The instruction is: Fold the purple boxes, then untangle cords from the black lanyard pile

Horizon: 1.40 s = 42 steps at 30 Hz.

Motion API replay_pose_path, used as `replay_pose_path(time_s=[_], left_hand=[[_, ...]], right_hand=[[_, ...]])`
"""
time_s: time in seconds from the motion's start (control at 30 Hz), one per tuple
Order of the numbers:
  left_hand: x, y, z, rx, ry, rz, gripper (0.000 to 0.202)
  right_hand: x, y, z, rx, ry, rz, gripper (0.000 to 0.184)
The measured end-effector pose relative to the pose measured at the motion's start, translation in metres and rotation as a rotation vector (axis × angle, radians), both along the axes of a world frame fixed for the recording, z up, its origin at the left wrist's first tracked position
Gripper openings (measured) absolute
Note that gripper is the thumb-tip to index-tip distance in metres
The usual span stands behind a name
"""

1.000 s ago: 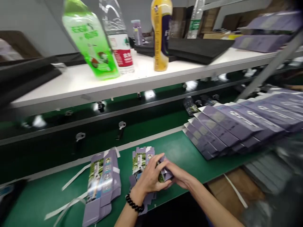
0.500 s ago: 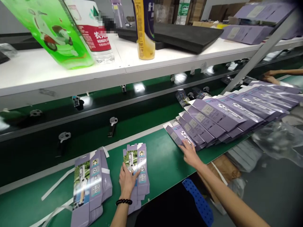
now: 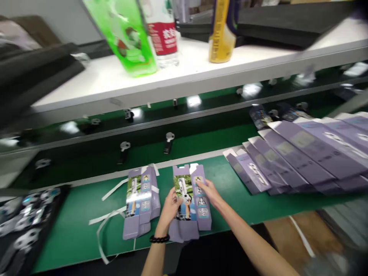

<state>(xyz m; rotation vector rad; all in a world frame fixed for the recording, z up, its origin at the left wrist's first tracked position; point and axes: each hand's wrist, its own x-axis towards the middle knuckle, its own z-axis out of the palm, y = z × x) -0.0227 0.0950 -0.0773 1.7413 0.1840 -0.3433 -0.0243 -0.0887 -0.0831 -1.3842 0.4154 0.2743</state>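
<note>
A stack of flattened purple printed cartons point(image 3: 192, 199) lies on the green table point(image 3: 74, 230) right in front of me. My left hand point(image 3: 170, 207), with a black bead bracelet on the wrist, rests on the stack's left edge with its fingers curled over the top carton. My right hand point(image 3: 209, 192) lies on the stack's right side, fingers stretched out flat on the print. A second stack of the same cartons point(image 3: 140, 201) sits just to the left, untouched.
A long fanned row of flat purple boxes point(image 3: 299, 157) covers the table's right side. White paper strips point(image 3: 107, 222) lie at the left. A dark tray of shiny parts point(image 3: 20, 218) is at far left. On the white shelf point(image 3: 178, 84) above stand a green bottle point(image 3: 126, 34), a water bottle point(image 3: 162, 32) and a yellow bottle point(image 3: 221, 30).
My right hand has come back from the fanned row of purple boxes to the carton stack in front of me. My left hand stayed on that stack. The view swung left.
</note>
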Motion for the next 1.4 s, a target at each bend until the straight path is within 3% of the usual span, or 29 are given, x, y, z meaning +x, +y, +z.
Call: replay_pose_path(time_s=[0.1, 0.2, 0.3, 0.37, 0.47, 0.6, 0.77, 0.83, 0.93, 1.03, 1.13, 1.3, 1.4], left_hand=[[-0.004, -0.022, 0.027, -0.056, -0.098, 0.053, 0.074], [-0.011, -0.040, 0.045, -0.077, -0.117, 0.025, 0.108], [-0.025, -0.047, 0.055, -0.045, -0.057, -0.087, 0.115], [-0.033, -0.043, 0.059, 0.027, -0.054, -0.103, 0.118], [-0.036, -0.031, 0.061, 0.140, -0.097, -0.147, 0.105], [-0.030, -0.022, 0.058, 0.198, -0.258, -0.171, 0.059], [-0.028, -0.014, 0.059, 0.265, -0.526, -0.279, 0.069], [-0.026, -0.008, 0.060, 0.344, -0.609, -0.298, 0.054], [-0.022, 0.007, 0.060, 0.459, -0.686, -0.350, 0.032], [-0.019, 0.023, 0.061, 0.502, -0.772, -0.457, 0.040], [-0.017, 0.034, 0.061, 0.530, -0.839, -0.451, 0.068], [-0.009, 0.043, 0.061, 0.566, -0.926, -0.489, 0.065], [-0.003, 0.048, 0.061, 0.569, -0.931, -0.483, 0.071]], right_hand=[[-0.007, 0.008, 0.017, -0.034, 0.010, 0.070, 0.082], [-0.010, 0.020, 0.011, -0.043, -0.030, 0.022, 0.098], [-0.013, 0.027, -0.004, 0.073, -0.037, -0.046, 0.109], [-0.016, 0.024, -0.008, 0.094, 0.024, -0.048, 0.100], [-0.018, 0.013, -0.003, 0.027, 0.054, -0.002, 0.088], [-0.015, 0.012, 0.011, 0.072, 0.174, 0.017, 0.102], [-0.013, 0.027, 0.035, 0.066, 0.231, -0.001, 0.114], [-0.015, 0.031, 0.047, 0.144, 0.236, -0.002, 0.116], [-0.018, 0.034, 0.058, 0.385, 0.361, -0.004, 0.110], [-0.019, 0.039, 0.062, 0.458, 0.479, 0.208, 0.089], [-0.017, 0.050, 0.060, 0.366, 0.425, 0.405, 0.085], [-0.007, 0.068, 0.058, 0.198, 0.065, 0.349, 0.095], [0.000, 0.076, 0.061, 0.271, 0.101, 0.365, 0.099]])
